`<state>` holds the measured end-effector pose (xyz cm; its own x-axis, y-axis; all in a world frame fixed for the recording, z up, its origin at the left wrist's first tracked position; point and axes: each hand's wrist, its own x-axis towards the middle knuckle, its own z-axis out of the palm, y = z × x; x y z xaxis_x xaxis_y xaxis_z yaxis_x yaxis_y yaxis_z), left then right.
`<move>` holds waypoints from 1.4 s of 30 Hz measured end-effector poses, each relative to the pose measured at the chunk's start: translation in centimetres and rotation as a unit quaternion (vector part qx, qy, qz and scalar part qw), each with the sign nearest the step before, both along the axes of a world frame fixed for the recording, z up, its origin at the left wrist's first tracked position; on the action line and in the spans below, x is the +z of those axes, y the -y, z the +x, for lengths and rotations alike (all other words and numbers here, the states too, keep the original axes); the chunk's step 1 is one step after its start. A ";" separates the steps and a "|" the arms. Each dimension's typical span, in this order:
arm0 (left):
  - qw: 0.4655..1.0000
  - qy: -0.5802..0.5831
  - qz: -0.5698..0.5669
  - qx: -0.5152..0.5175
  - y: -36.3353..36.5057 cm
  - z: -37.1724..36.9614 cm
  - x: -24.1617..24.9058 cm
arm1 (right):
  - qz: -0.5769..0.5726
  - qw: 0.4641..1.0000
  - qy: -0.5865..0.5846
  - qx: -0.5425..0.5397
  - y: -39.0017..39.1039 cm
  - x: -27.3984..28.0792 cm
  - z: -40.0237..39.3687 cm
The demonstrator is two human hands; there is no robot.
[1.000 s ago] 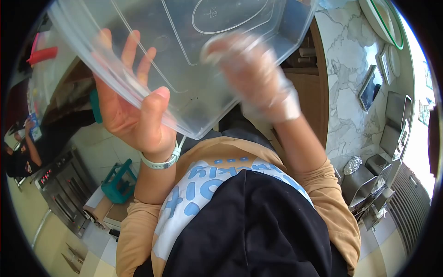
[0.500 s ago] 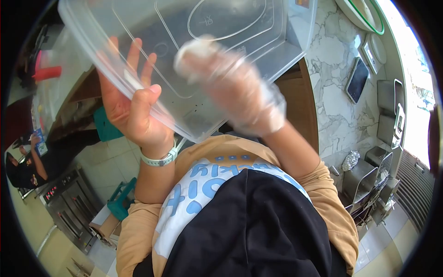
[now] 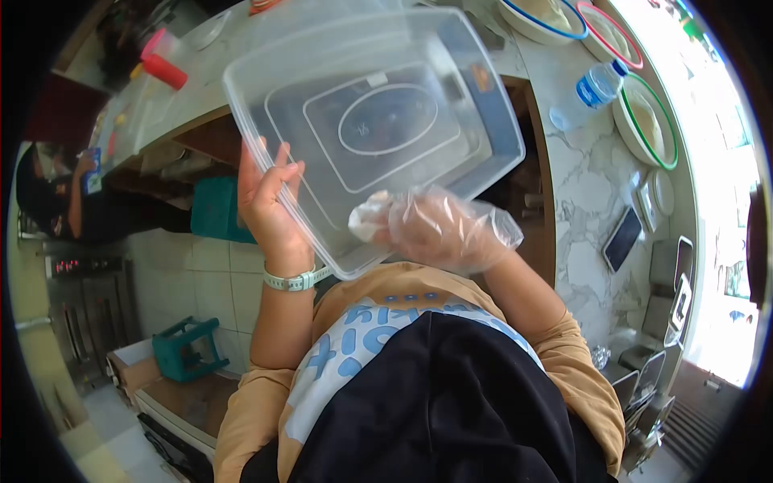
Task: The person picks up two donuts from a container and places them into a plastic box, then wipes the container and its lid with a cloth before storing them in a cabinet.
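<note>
A large clear plastic container (image 3: pixel 322 97) is tilted in front of me, its inside facing me. My left hand (image 3: pixel 274 213) grips its left rim, the thumb over the edge and fingers seen through the plastic. My right hand (image 3: pixel 451 229) wears a loose, see-through plastic glove and is closed on a crumpled white wipe (image 3: pixel 366 217). The wipe overlaps the container's near end, close to the lower rim. A pale watch strap (image 3: pixel 291 280) circles my left wrist.
On the marble counter (image 3: pixel 580 189) at right are a phone (image 3: pixel 623 240), a water bottle (image 3: pixel 596 87) and bowls with coloured rims, including a green-rimmed bowl (image 3: pixel 668 149). Metal holders (image 3: pixel 667 270) line the right edge. A green stool (image 3: pixel 189 348) and another person (image 3: pixel 48 197) are at left.
The container has shifted away from me and shows more fully. My right hand with the wipe has moved down to its near end. The view takes in more of the counter.
</note>
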<state>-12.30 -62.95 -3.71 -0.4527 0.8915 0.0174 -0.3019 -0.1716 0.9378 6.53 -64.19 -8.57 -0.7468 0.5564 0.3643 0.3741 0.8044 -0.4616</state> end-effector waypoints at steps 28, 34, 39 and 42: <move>0.779 0.042 -0.543 -0.310 33.0 -16.3 -15.3 | -0.325 0.888 -0.057 -0.321 -1.9 -1.0 4.3; 0.809 -0.006 -0.541 -0.229 32.6 -15.2 -15.7 | -0.322 0.876 -0.085 -0.348 -1.4 -0.9 4.5; 0.808 -0.031 -0.545 -0.221 31.9 -14.5 -15.8 | -0.362 0.858 -0.069 -0.357 -1.1 -1.7 4.0; 0.806 -0.037 -0.546 -0.228 31.4 -14.3 -15.9 | -0.376 0.852 -0.083 -0.355 -0.6 -2.6 4.1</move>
